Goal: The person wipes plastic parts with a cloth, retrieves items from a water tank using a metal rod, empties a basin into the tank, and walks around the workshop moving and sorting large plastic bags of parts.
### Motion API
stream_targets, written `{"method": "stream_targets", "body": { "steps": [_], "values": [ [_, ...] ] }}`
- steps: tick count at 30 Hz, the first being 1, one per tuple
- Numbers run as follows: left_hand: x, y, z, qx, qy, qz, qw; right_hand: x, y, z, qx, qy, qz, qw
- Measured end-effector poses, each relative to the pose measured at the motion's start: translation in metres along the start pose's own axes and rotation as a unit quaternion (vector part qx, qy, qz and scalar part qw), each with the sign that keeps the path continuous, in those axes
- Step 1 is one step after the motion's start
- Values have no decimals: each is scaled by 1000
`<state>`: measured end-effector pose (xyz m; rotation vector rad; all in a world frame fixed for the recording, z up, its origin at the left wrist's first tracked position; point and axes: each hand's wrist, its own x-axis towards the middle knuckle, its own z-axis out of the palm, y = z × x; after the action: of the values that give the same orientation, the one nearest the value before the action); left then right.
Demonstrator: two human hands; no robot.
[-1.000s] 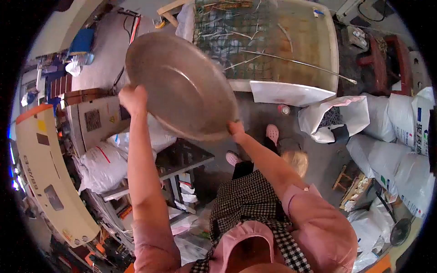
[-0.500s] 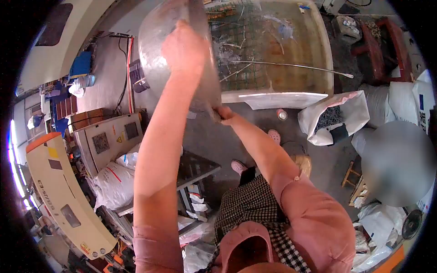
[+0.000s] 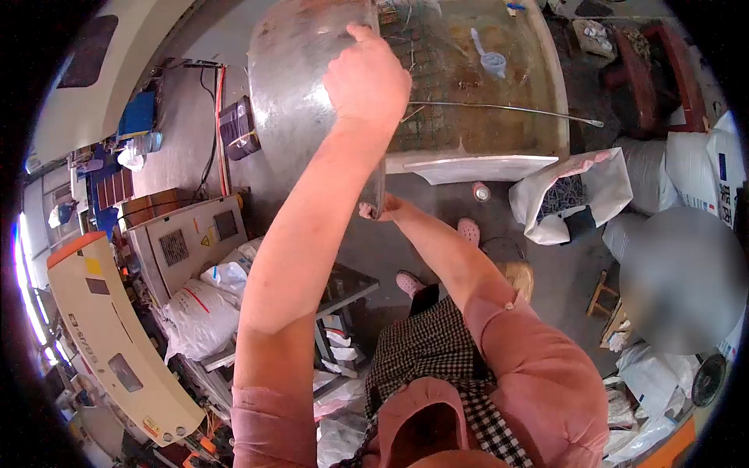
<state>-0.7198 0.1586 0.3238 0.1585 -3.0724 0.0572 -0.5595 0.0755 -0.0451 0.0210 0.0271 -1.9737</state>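
Note:
A large grey, shiny round tub [image 3: 292,93] is tipped on its side, its rim facing the tank on the right. My left hand [image 3: 367,82] is closed at the tub's upper rim, the back of the hand toward me; most of its fingertips are hidden. Lower down, my right hand [image 3: 382,208] has its fingers curled round the rim's bottom edge. Beside the tub is a pale-walled tank [image 3: 556,86] of murky brownish water with green mesh in it. A white scoop [image 3: 491,62] lies in the tank, and a long thin metal rod [image 3: 507,109] crosses it.
A white sack [image 3: 534,199] of dark pieces stands right of the tank, with a small can [image 3: 480,192] on the floor nearby. A dark-topped table [image 3: 347,288] is below my arms. Sacks [image 3: 203,312] and an electrical cabinet [image 3: 187,234] are at left. A blurred round shape [image 3: 683,281] covers the far right.
My left hand has shifted right, from the tub's side toward its rim. The tub has turned slightly, and my right hand has stayed at the lower rim. The scoop now shows clearly.

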Motion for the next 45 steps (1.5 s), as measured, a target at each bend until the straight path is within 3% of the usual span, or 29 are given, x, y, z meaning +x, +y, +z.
{"method": "stream_targets", "body": {
  "steps": [2, 6, 7, 8, 9, 10, 11, 12, 14, 18, 20, 21, 23, 29, 31, 35, 37, 39, 42, 45],
  "values": [
    [-3, -4, 2, -32, 67, -19, 997, 0, 6, -7, -62, -22, -22, 998],
    [-10, -15, -1, -47, 65, -17, 997, 4, 14, -18, -210, -60, -65, 974],
    [-11, -18, 0, -48, 66, -18, 997, 4, 15, -15, -428, -46, -137, 892],
    [-12, -22, 0, -50, 65, -18, 996, 1, 12, -1, -620, 0, -203, 758],
    [-14, -26, 2, -49, 66, -21, 996, -5, 9, 13, -263, 79, -61, 960],
    [-15, -31, 4, -49, 82, -21, 995, -7, 9, 14, -62, 94, 23, 993],
    [-16, -35, 5, -48, 97, -21, 994, -9, 8, 14, 144, 144, 94, 974],
    [-19, -40, 5, -47, 96, -23, 994, -13, 9, 14, -40, 102, 53, 993],
    [-23, -48, 2, -50, 68, -31, 996, -13, 17, -7, -227, 56, 14, 972],
    [-32, -61, 4, -68, 70, -27, 995, -10, 57, -57, -87, 22, -77, 993],
    [-32, -69, 9, -65, 95, -16, 993, -7, 43, -43, -58, 10, -99, 993],
    [-34, -70, 9, -66, 90, -17, 994, -13, 30, 0, -62, 122, -18, 991],
    [-38, -72, 6, -76, 65, -39, 994, -23, 20, 48, -66, 229, 71, 969],
    [-56, -88, 4, -104, 73, -55, 990, -35, 16, 79, -316, 242, 2, 918],
    [-58, -91, 8, -104, 69, -68, 990, -27, 17, 65, -86, 230, 67, 967],
    [-58, -102, 35, -83, 56, -102, 990, -37, 28, 49, -68, 236, 27, 969],
    [-64, -109, 53, -85, 53, -102, 990, -42, 39, 27, -107, 333, 79, 933],
    [-71, -116, 72, -90, 53, -105, 989, -57, 46, 20, -112, 337, 84, 931],
    [-82, -121, 82, -120, 11, -119, 986, -66, 51, 15, -123, 366, 90, 918],
    [-95, -115, 66, -194, 54, -111, 973, -69, 47, 16, -135, 410, 84, 898]
  ]
}}
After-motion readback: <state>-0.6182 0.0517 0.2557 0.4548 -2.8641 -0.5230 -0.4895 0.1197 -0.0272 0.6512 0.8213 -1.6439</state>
